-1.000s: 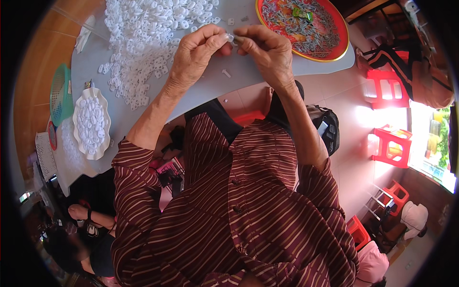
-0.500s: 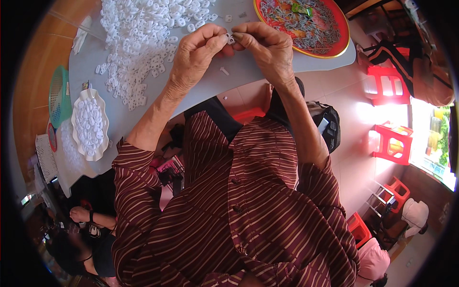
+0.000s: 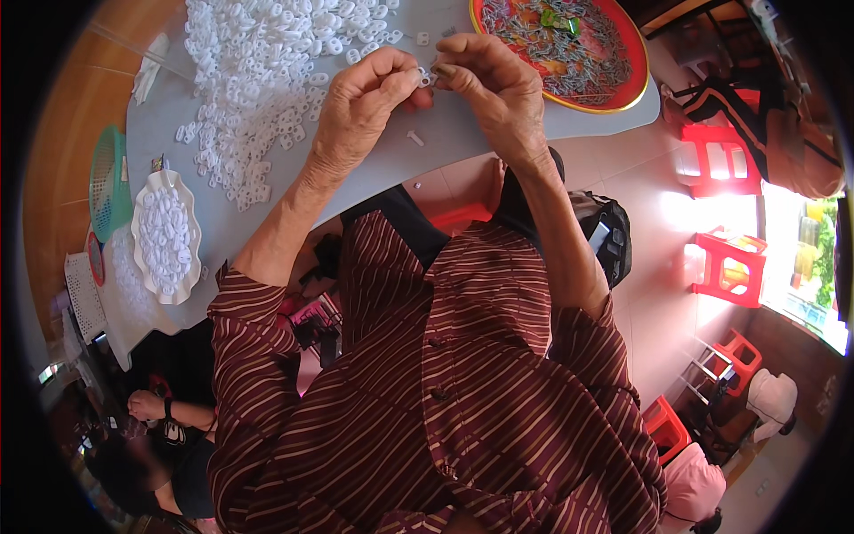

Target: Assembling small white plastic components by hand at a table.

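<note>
Over the table's front edge, my left hand (image 3: 360, 102) pinches a small white plastic piece with holes (image 3: 425, 78) between thumb and fingertips. Just to its right, my right hand (image 3: 503, 98) has its thumb bent against the fingers beside that piece; what it grips is too small to make out. A large heap of similar white pieces (image 3: 253, 80) lies left of my hands. On the right stands a round red tray with a gold rim (image 3: 642, 76), holding many small grey screws (image 3: 592, 67) and a green wrapper (image 3: 560, 21). A loose white peg-like part (image 3: 414, 138) lies below my hands.
At the table's left, a white scalloped dish (image 3: 140, 227) is full of white parts, beside a green basket (image 3: 108, 182). A person's hand (image 3: 147, 405) shows at lower left. Red stools (image 3: 729, 267) stand on the tiled floor at right. A dark bag (image 3: 614, 236) is beside my right arm.
My right hand's fingers have lifted slightly away from the white piece. My left hand keeps its pinch, barely shifted.
</note>
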`<control>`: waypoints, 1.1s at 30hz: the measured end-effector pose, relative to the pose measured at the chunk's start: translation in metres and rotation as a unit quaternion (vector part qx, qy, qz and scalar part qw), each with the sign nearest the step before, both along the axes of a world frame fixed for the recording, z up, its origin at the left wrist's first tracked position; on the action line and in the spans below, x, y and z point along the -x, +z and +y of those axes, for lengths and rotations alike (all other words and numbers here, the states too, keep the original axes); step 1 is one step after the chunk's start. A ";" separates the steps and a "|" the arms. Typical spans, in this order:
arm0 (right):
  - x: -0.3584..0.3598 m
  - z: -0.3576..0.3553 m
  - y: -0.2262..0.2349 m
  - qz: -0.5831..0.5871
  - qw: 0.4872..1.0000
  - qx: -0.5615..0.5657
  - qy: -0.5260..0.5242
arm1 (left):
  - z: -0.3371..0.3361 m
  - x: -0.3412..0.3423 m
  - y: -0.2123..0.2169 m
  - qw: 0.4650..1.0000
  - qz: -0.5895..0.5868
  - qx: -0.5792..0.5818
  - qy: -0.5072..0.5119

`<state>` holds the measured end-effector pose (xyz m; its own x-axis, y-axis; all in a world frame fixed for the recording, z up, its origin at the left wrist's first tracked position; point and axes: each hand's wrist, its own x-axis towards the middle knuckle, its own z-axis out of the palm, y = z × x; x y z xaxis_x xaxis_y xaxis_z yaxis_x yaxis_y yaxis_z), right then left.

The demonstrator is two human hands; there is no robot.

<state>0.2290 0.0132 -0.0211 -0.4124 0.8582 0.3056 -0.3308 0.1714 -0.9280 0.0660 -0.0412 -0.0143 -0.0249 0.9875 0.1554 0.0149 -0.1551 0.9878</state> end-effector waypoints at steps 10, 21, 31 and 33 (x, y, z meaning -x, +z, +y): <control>0.000 -0.001 0.000 -0.006 1.000 -0.008 0.005 | -0.002 -0.002 0.002 0.999 0.034 -0.012 0.001; 0.002 -0.001 -0.002 0.018 1.000 -0.008 0.002 | -0.001 -0.003 0.001 0.999 0.025 -0.022 0.013; 0.002 -0.002 -0.003 0.011 1.000 -0.018 -0.005 | -0.002 -0.003 0.001 0.996 0.072 -0.040 0.017; 0.002 -0.002 -0.003 -0.005 0.999 -0.033 -0.013 | -0.001 -0.003 0.001 0.994 0.092 -0.049 0.021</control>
